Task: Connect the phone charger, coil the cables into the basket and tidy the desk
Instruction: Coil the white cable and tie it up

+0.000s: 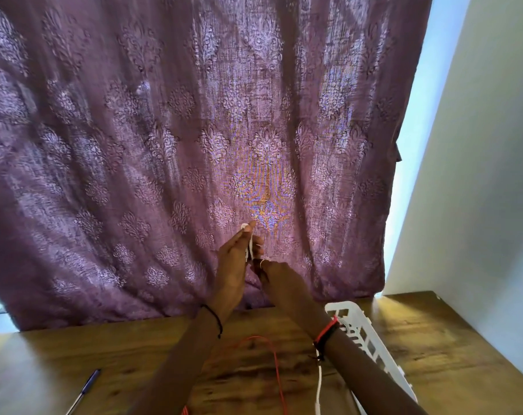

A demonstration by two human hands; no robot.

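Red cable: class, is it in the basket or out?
Out. The red cable lies loose on the desk, left of the white basket.

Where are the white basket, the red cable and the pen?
white basket (341, 308), head view, far corner of its rim.
red cable (276, 369), head view, run lying on the desk between the forearms.
pen (85, 390), head view, middle of the barrel.

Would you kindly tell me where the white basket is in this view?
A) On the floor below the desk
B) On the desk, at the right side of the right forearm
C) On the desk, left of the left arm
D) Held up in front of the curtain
B: the white basket stands on the desk on the right side of the right forearm, which crosses in front of part of it.
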